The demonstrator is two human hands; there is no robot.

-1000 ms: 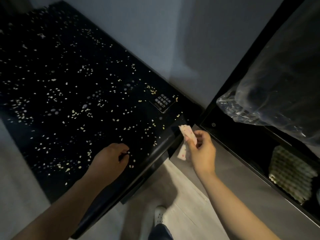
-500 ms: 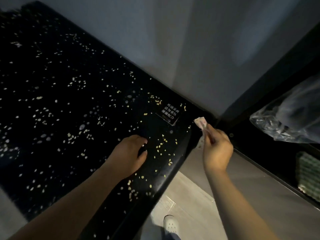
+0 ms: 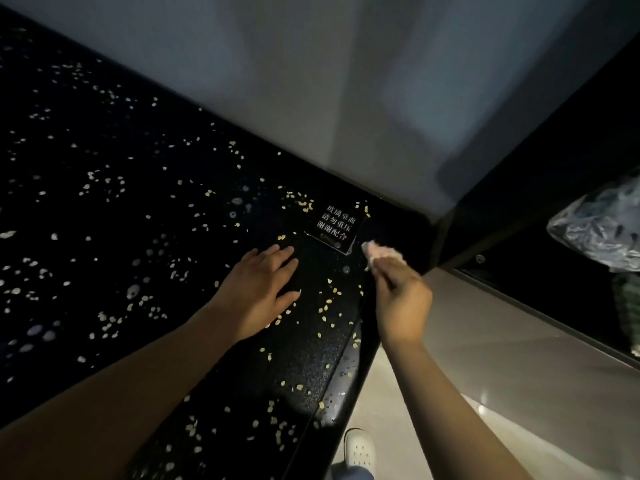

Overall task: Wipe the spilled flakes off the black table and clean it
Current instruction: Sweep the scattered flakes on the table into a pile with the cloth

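Flakes (image 3: 324, 308), pale and small, lie scattered over nearly the whole glossy black table (image 3: 104, 237), thickest along the near edge and around the hands. Nearest the viewer, a white shoe (image 3: 360, 448) stands on the light floor just beside the table's edge.

Both forearms reach forward. The left hand (image 3: 258, 292) lies flat on the tabletop with its fingers straight and spread, holding nothing. One second ago it was loosely curled nearer the front edge; it has since slid toward the right-hand corner and flattened out, apparently to brace.

The right hand (image 3: 401, 299) pinches a small pinkish cloth (image 3: 379, 251) between thumb and fingers. A second ago it hung beyond the table's edge; the cloth now sits over the tabletop near the corner, just beside a small black sign plate (image 3: 334, 228) with white lettering. Whether the cloth touches the surface is unclear.

Beyond stand a grey wall (image 3: 311, 81) and, far right, a crumpled plastic bag (image 3: 602, 230) in a dark shelf.

No swept patch shows among the flakes, so wiping seems only about to begin, probably from this corner.
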